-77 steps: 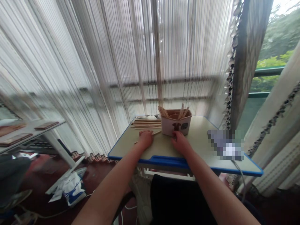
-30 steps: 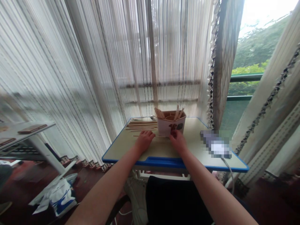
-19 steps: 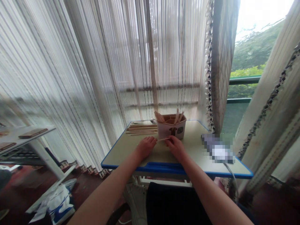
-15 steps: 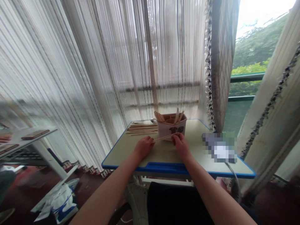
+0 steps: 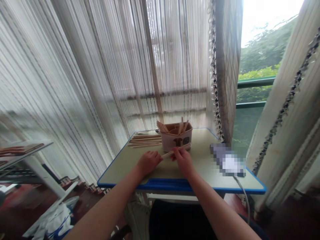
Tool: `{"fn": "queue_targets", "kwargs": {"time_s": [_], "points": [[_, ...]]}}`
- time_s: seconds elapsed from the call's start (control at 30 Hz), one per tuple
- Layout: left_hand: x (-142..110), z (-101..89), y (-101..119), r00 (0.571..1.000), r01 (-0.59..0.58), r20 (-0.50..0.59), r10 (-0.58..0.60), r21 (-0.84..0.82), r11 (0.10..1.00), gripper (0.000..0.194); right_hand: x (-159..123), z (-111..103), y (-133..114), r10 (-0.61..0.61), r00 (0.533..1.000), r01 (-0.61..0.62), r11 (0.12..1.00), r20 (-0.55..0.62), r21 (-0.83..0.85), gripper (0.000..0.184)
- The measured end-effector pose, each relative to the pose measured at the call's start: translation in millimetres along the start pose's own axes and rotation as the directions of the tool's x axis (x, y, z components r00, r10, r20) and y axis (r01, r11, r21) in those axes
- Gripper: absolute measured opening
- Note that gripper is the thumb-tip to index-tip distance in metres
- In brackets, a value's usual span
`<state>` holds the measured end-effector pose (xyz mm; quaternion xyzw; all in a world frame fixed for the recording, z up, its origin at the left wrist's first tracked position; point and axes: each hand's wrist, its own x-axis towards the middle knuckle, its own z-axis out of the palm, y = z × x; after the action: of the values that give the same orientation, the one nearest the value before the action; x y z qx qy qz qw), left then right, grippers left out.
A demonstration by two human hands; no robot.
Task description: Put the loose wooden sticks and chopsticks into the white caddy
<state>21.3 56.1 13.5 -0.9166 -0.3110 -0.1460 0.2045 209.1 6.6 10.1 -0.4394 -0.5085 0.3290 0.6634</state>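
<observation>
My left hand (image 5: 150, 162) is closed on the left end of light wooden chopsticks (image 5: 167, 154), low over the desk. My right hand (image 5: 184, 162) grips the same chopsticks nearer their right end, which sticks out past the fingers. Exactly how many are held is hard to tell. Just behind my hands stands a pinkish-white holder (image 5: 168, 141) with a brown inside and a dark print; several chopsticks lean in its side sections. More chopsticks (image 5: 145, 141) lie in a row left of the holder, and behind them is a metal spoon (image 5: 157, 131).
The desk (image 5: 120, 171) is pale with a blue edge. At its right lies a blurred-out device (image 5: 227, 161) with a cable (image 5: 246, 196). Another table (image 5: 47, 144) with brown items stands at left, a plastic bag (image 5: 60, 220) below it. Curtains (image 5: 112, 66) hang behind.
My right hand has slid left along the chopsticks, so their right end now shows beyond it. The camera view has turned slightly to the right.
</observation>
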Motion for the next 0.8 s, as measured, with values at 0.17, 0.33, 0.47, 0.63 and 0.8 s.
{"fn": "queue_targets", "kwargs": {"time_s": [0.17, 0.33, 0.47, 0.63, 0.8], "points": [[13.9, -1.4, 0.6, 0.998, 0.064, 0.020, -0.063, -0.013, 0.998, 0.027, 3.1, -1.4, -2.4, 0.070, 0.998, -0.068, 0.974, -0.002, 0.215, 0.033], [40.7, -1.3, 3.4, 0.985, 0.111, -0.111, -0.130, -0.168, 0.980, 0.029, 1.5, -10.6, -13.6, -0.001, 0.963, 0.058, 0.977, -0.269, 0.206, 0.031], [44.7, 15.5, -3.8, 0.837, 0.234, -0.390, -0.385, -0.381, 0.894, 0.020, -0.2, -24.9, -45.6, -0.315, 0.817, 0.269, 0.949, -0.483, -0.165, 0.025], [41.5, 27.3, -9.9, 0.805, 0.255, -0.391, -0.447, -0.451, 0.855, 0.013, 26.4, -39.2, -90.1, -0.688, 0.658, 0.459, 0.688, -0.305, -0.562, 0.020], [44.2, 25.7, -6.5, 0.824, 0.276, -0.333, -0.459, -0.473, 0.837, 0.012, 71.2, -40.3, -98.5, -0.689, 0.710, 0.497, 0.348, 0.143, -0.795, 0.027]]}}
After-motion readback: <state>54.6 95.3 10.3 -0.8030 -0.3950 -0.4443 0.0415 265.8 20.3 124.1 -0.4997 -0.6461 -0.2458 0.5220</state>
